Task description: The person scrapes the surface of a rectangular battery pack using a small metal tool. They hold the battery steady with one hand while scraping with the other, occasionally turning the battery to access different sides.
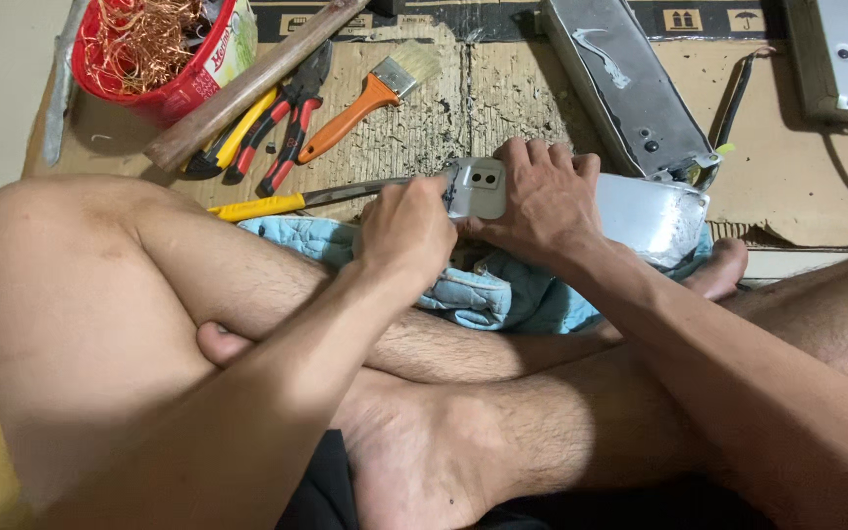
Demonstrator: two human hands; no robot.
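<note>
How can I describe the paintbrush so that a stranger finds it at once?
Look at the cardboard sheet on the floor, beyond the person's crossed legs. Right of the red bucket and the pliers lies the paintbrush, slanting. It alone has an orange handle and pale bristles.

Soft indoor light fell evenly from above; glare whitened the metal casing point(652, 211), legs cast dim shadows, edges bent slightly.
</note>
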